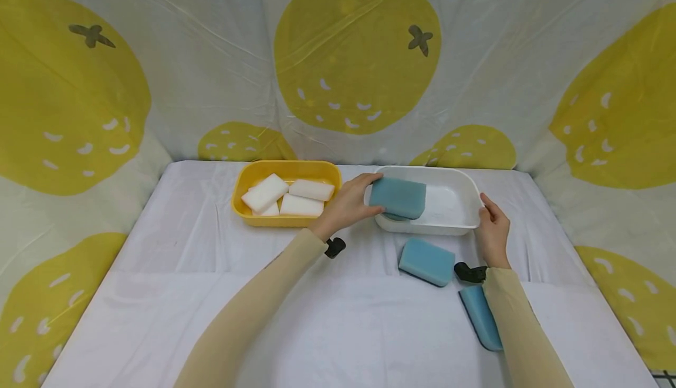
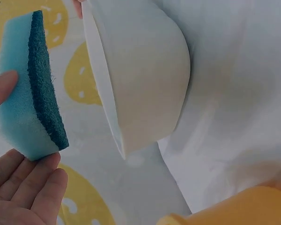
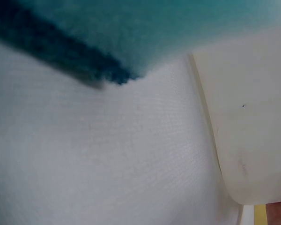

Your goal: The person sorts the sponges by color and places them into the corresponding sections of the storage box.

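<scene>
My left hand (image 1: 345,205) holds a blue sponge (image 1: 398,197) with a dark scouring side, over the left part of a white basin (image 1: 449,207). The left wrist view shows this sponge (image 2: 16,103) between thumb and fingers, raised clear of the basin's rim (image 2: 103,89). On the basin's right end, my right hand (image 1: 493,229) grips the rim, thumb on top. A second blue sponge (image 1: 426,262) lies on the cloth in front of the basin. Closer to me, a third sponge (image 1: 482,317) is partly hidden by the right sleeve.
To the left stands a yellow basin (image 1: 287,222) with several white sponges (image 1: 302,205) inside. White cloth (image 1: 338,317) covers the table, and a curtain with a yellow fruit print (image 1: 359,53) hangs behind it.
</scene>
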Motion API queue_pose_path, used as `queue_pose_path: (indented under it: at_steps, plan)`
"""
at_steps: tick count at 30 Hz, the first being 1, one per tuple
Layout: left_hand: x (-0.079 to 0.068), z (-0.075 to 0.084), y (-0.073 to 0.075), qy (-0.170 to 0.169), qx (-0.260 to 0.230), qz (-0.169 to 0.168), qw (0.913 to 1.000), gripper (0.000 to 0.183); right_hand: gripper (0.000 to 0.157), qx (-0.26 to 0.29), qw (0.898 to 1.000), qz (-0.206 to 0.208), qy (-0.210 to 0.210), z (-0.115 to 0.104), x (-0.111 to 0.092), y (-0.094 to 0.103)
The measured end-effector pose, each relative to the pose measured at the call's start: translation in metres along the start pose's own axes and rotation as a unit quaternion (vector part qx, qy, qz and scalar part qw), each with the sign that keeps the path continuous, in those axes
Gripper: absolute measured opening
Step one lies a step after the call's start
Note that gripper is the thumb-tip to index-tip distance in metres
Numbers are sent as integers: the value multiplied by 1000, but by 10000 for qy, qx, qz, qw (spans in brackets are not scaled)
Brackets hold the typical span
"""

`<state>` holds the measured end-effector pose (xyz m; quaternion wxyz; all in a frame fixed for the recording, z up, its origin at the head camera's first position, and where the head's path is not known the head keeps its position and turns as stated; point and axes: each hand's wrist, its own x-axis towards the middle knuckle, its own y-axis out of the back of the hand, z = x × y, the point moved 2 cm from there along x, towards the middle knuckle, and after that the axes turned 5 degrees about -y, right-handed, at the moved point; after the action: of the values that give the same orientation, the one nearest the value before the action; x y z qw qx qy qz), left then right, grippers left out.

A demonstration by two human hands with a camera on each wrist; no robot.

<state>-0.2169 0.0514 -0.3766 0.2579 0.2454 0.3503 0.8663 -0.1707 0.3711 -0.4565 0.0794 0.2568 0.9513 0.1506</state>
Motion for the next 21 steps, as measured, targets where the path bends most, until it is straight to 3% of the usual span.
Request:
queue_pose_path:
  at_steps: [11, 21]
  plan:
    - [21, -2, -9, 387, -158, -110, 9991, 71, 45, -48, 10000, -15, -53, -1, -2, 1]
    - [30, -9, -15, 668, -313, -59, 9973, 71, 44, -6, 10000, 35, -3, -1, 0, 0]
